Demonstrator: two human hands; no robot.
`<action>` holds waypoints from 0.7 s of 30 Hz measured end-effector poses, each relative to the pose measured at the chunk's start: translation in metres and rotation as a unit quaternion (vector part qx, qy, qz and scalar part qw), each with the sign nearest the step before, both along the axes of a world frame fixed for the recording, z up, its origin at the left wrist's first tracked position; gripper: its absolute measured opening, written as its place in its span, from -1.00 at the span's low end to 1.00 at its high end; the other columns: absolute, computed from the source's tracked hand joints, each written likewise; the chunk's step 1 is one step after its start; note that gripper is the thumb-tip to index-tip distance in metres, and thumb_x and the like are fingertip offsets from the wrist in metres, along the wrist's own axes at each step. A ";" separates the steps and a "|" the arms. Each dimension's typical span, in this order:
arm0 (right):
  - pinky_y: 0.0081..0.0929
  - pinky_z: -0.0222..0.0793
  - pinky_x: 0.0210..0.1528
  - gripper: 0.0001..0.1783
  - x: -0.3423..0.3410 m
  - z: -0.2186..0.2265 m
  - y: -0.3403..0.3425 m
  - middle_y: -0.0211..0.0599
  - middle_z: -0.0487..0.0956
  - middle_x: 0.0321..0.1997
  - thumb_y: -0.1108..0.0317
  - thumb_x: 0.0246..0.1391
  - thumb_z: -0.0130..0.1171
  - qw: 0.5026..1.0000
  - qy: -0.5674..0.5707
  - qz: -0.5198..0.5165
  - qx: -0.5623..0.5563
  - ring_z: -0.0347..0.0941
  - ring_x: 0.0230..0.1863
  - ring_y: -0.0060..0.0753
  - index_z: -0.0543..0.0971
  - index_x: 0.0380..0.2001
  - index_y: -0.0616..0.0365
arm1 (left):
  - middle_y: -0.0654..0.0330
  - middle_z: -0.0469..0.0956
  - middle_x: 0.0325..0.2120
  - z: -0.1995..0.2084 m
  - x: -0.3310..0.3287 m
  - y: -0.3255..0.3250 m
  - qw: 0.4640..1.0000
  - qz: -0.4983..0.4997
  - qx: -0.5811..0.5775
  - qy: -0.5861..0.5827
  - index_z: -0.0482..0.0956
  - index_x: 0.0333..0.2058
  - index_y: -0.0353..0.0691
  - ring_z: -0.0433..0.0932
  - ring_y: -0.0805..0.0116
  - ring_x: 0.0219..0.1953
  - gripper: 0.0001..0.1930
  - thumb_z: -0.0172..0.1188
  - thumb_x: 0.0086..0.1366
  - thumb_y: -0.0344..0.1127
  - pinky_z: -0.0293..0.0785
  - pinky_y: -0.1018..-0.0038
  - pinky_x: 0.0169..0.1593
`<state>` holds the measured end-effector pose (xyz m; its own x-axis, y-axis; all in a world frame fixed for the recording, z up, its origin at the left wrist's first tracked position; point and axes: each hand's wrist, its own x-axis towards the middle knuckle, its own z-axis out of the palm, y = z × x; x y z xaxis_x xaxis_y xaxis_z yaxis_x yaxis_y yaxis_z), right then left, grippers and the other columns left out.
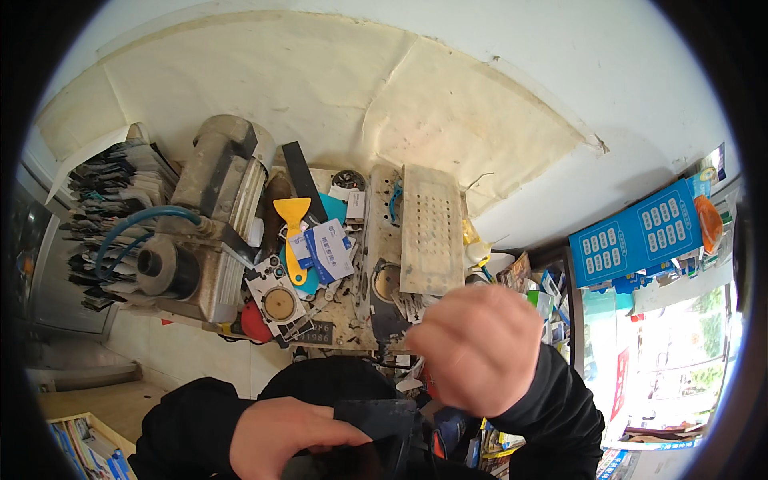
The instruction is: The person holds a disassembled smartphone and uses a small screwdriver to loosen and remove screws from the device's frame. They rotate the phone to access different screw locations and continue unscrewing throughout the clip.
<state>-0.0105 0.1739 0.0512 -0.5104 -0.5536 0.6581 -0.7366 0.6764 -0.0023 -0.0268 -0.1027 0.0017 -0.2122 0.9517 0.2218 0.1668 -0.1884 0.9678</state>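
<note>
Near the lower edge, my left hand [292,436] is closed on a black flat panel [376,412] with a glossy face, its thumb lying across it. The panel's lower part runs out of view, so its exact kind does not show. To the right and higher up, my right hand [484,348] is raised with its fingers curled in, slightly smeared by motion. Whatever it may hold is hidden; only a small glint shows below its fingers. That hand is apart from the panel, in front of a perforated metal plate [432,232] on the workbench.
A dusty motor pump [216,192] with a blue hose stands at left, beside stacked dark packets [120,208]. On the cluttered bench lie a yellow scraper [293,232], blue-and-white cards [330,252] and a white part with a round disc [276,292]. A blue sign [636,232] is at right.
</note>
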 end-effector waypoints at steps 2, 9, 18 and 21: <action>-0.32 0.55 -0.40 -0.59 -0.005 0.001 0.003 -0.18 0.62 -0.26 0.51 -0.29 0.36 0.996 -0.067 0.008 -0.050 0.61 -0.36 -0.16 0.67 -0.21 0.30 | 0.09 0.63 -0.37 -0.003 0.003 -0.001 1.000 0.004 0.018 0.009 0.57 0.10 -0.45 0.59 0.32 -0.46 -0.04 0.71 -0.20 0.10 0.42 0.43 -0.36; -0.42 0.61 -0.13 -0.60 -0.008 -0.009 -0.013 -0.10 0.73 -0.12 0.71 0.02 0.33 0.937 -0.300 0.005 -0.181 0.71 -0.18 -0.14 0.71 -0.02 0.29 | 0.03 0.68 -0.21 -0.006 0.005 -0.011 0.998 0.031 0.053 0.030 0.52 0.20 -0.47 0.63 0.28 -0.41 0.03 0.72 -0.18 0.07 0.48 0.42 -0.33; -0.41 0.57 -0.05 -0.77 0.028 -0.006 -0.002 -0.06 0.75 -0.13 0.54 0.33 0.23 0.770 -0.537 -0.022 -0.344 0.71 -0.14 -0.24 0.70 0.00 0.37 | -0.12 0.68 -0.11 -0.011 0.003 -0.014 0.994 0.037 0.104 -0.007 0.41 0.29 -0.52 0.71 0.17 -0.34 0.05 0.70 -0.08 -0.03 0.57 0.37 -0.29; -0.39 0.53 -0.27 -0.85 0.044 -0.016 0.000 -0.12 0.70 -0.32 0.42 0.32 0.35 0.785 -0.514 -0.022 -0.346 0.65 -0.36 -0.20 0.73 -0.17 0.31 | -0.16 0.67 -0.10 -0.014 0.001 -0.013 0.995 0.018 0.092 -0.019 0.39 0.29 -0.55 0.73 0.17 -0.33 0.03 0.69 -0.05 -0.05 0.59 0.35 -0.28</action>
<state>0.0333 0.1741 0.0354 -0.9770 -0.2121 0.0227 -0.0819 0.2750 -0.9580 -0.0257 -0.1159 -0.0125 -0.2575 0.8870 0.3834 0.1410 -0.3580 0.9230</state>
